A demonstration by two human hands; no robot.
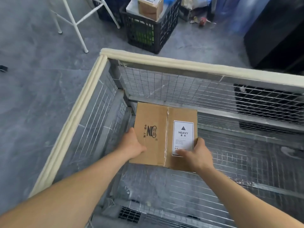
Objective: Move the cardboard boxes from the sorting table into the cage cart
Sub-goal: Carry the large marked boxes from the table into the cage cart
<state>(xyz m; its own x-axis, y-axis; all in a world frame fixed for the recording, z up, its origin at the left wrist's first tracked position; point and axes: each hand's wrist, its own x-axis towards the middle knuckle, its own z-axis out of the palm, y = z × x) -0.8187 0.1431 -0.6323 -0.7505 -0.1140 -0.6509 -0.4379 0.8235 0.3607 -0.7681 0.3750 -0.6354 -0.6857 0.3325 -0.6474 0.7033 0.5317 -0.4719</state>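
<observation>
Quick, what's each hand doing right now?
Left hand: gripping the cardboard box at its left edge.
Right hand: gripping the same box at its right edge.

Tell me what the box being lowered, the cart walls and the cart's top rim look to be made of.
Box: brown corrugated cardboard, matte, taped seam, white paper HEAVY label.
Cart walls: bare metal wire mesh, grey and slightly shiny, on metal framing.
Top rim: cream padding, probably foam or rubber tubing; the rounded, soft-looking profile suggests it.
</observation>
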